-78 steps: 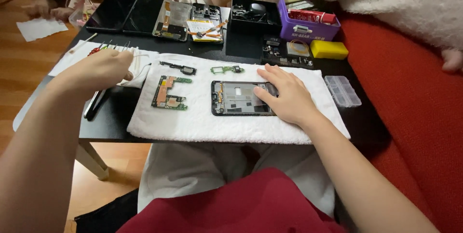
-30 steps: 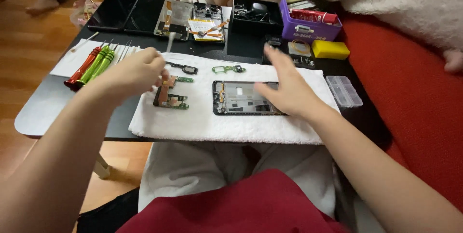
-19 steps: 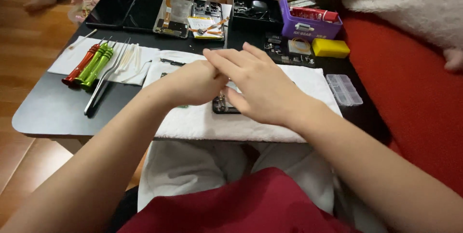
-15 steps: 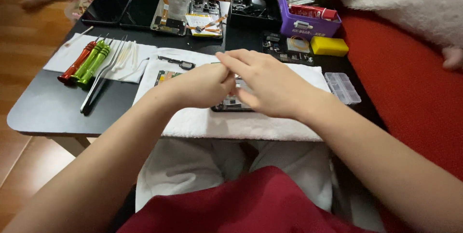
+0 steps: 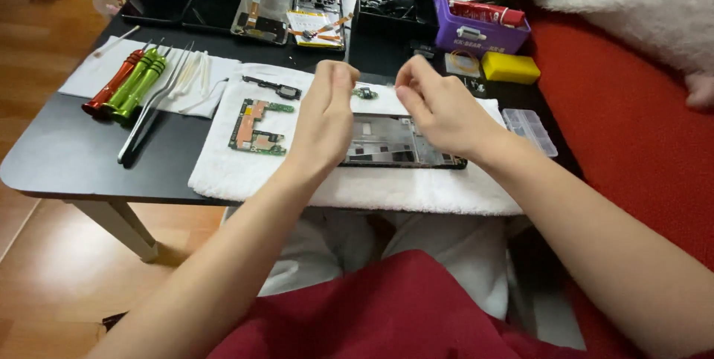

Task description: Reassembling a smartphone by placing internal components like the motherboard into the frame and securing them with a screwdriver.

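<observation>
Both hands are raised above the opened phone frame (image 5: 401,141); left hand (image 5: 326,117) and right hand (image 5: 439,106) pinched, contents indiscernible. Any small part dropped could be lost in the white towel (image 5: 223,169).

A white towel (image 5: 387,188) lies on the black table (image 5: 59,158) and carries a green circuit board (image 5: 256,127) with copper-coloured patches and a dark grey phone frame (image 5: 394,143) with silvery inner parts. To one side, on a white cloth (image 5: 97,76), lie a red screwdriver (image 5: 111,85) and two bright green screwdrivers (image 5: 137,84) beside silver tweezers (image 5: 152,102). Farther back sit a purple box (image 5: 480,28) holding a red tube, a yellow block (image 5: 509,68) and a clear plastic case (image 5: 529,130), with a red cushion (image 5: 639,128) alongside and a pale wooden floor (image 5: 44,32) beyond.
</observation>
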